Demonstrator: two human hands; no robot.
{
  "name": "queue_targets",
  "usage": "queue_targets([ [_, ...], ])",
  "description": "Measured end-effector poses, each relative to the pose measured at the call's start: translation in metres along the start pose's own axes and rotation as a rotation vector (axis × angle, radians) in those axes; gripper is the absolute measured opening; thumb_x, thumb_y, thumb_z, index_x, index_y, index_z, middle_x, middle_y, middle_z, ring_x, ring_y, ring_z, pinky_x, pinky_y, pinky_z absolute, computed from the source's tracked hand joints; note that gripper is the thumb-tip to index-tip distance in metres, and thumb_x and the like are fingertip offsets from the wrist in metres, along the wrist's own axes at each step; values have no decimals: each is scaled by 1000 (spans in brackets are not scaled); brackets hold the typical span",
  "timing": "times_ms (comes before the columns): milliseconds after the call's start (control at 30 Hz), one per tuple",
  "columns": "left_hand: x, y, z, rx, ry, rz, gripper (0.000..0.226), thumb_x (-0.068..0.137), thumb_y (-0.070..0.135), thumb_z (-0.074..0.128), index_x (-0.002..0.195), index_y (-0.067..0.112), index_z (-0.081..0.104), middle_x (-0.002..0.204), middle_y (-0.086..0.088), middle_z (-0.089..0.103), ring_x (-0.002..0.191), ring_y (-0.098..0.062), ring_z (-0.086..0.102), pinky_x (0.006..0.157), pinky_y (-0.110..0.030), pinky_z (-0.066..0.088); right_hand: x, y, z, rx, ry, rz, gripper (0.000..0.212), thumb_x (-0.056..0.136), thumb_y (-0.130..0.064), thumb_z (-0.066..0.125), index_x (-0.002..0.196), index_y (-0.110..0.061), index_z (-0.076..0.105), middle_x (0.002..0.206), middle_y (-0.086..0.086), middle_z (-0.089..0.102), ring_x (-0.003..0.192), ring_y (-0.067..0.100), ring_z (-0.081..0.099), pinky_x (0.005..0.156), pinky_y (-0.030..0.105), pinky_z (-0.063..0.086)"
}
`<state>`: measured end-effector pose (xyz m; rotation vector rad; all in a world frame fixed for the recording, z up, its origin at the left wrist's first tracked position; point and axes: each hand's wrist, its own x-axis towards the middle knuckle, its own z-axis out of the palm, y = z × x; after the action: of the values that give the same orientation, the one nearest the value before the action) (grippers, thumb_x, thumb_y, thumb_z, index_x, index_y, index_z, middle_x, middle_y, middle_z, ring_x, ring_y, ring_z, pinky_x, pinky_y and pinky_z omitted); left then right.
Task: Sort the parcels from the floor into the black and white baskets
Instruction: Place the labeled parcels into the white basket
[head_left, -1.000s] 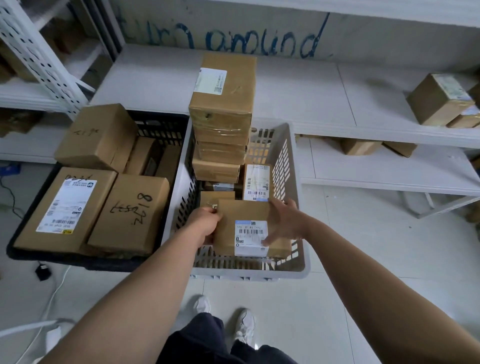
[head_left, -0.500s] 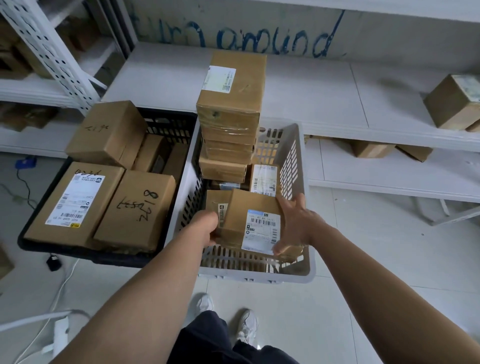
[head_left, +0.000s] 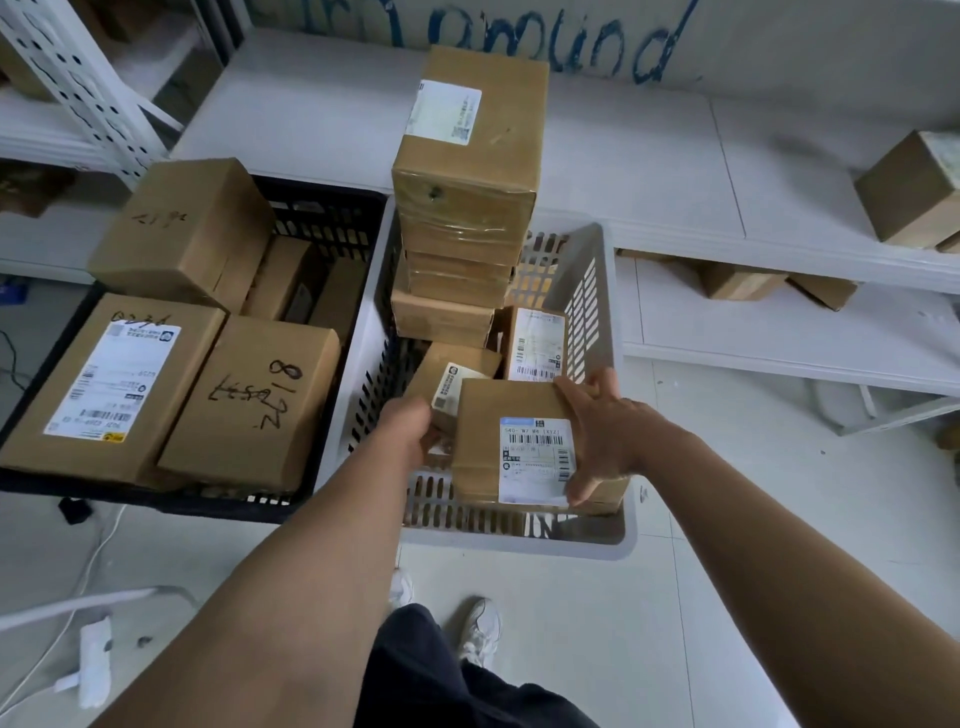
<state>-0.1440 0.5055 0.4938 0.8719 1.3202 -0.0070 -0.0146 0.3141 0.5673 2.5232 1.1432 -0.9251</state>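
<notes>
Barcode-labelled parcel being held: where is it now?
Head view, right of centre: parcel at the white basket's near end, between left hand and right hand.

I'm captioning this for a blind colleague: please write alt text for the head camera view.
The left hand and right hand hold a labelled cardboard parcel at the near end of the white basket, which holds a tall stack of parcels. The black basket, full of larger boxes, sits to its left.

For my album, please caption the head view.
Left hand and right hand hold a labelled brown cardboard parcel over the white plastic basket, beside the parcel-filled black plastic basket.
</notes>
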Motion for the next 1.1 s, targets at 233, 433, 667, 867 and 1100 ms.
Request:
queue_targets([
  [233,-3,1,-12,184,-83,-48,23,94,9,46,101,2,67,77,-13,65,64,-23,61,63,-37,56,4,-4,-8,29,-111,4,141,42,-49,91,149,-39,0,139,5,14,119,32,45,98,46,50],
  [433,-17,-1,-7,249,-345,-143,40,94,45,52,111,12,64,101,-11,67,84,-25,65,68,-34,54,10,-14,-10,8,-195,-12,136,46,-44,92,150,-39,4,139,5,14,123,33,42,100,46,48],
  [667,-18,-9,-6,306,-293,-76,24,98,19,51,120,10,57,107,-11,67,95,-26,65,79,-43,55,17,-17,11,91,-207,-9,136,41,-38,94,147,-36,10,140,4,17,123,33,43,98,48,49],
  [867,-18,-15,-3,372,-293,-88,23,101,27,47,118,15,55,111,-14,64,102,-32,62,90,-56,49,25,-11,16,197,-252,-2,111,53,-37,87,142,-37,22,133,7,29,115,31,45,96,50,48],
  [1100,-7,-26,7,425,-260,59,35,103,16,42,137,15,48,124,-4,58,109,-22,56,101,-41,42,30,-14,23,149,-219,12,136,50,-35,94,152,-30,4,155,10,4,131,42,41,101,51,46],
])
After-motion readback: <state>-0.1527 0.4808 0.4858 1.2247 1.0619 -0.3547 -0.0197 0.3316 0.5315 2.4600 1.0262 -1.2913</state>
